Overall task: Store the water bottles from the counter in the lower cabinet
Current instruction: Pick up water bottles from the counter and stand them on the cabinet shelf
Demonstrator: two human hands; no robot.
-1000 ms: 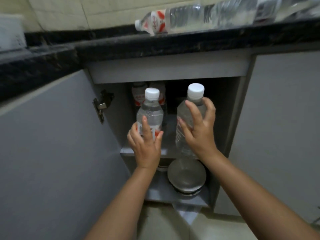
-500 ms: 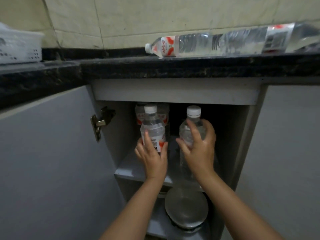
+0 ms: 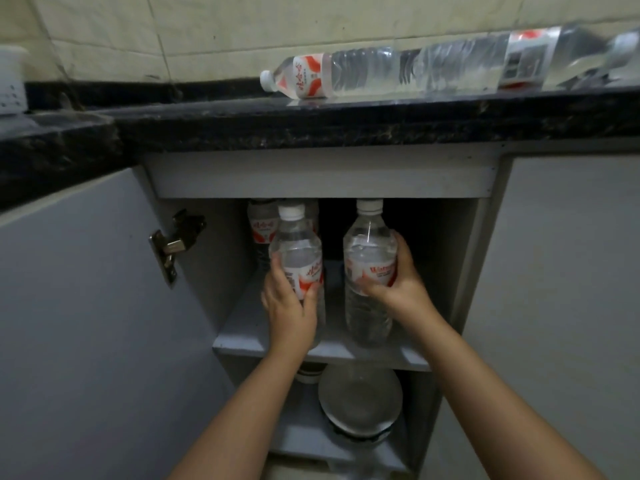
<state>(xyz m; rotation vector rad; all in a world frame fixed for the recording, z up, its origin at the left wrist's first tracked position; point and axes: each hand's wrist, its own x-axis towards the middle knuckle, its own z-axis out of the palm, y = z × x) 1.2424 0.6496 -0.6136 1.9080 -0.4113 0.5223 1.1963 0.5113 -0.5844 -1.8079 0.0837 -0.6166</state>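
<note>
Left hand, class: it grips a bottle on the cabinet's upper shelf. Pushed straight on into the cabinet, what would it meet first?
Probably the bottles already stored at the back: they stand directly behind the bottle that the left hand holds. How far apart they stand is unclear in this view.

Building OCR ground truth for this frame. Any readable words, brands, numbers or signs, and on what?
"Wat...": red letters on the label of the right bottle, in the right hand; the rest is cut off by the curve and the grip.
Left bottle, in the left hand: red script, too blurred to read.
Back bottle: red script, unreadable.
Counter bottle: red script, unreadable.
Second counter bottle: dark print block, too blurred.
No numbers or signs.
</note>
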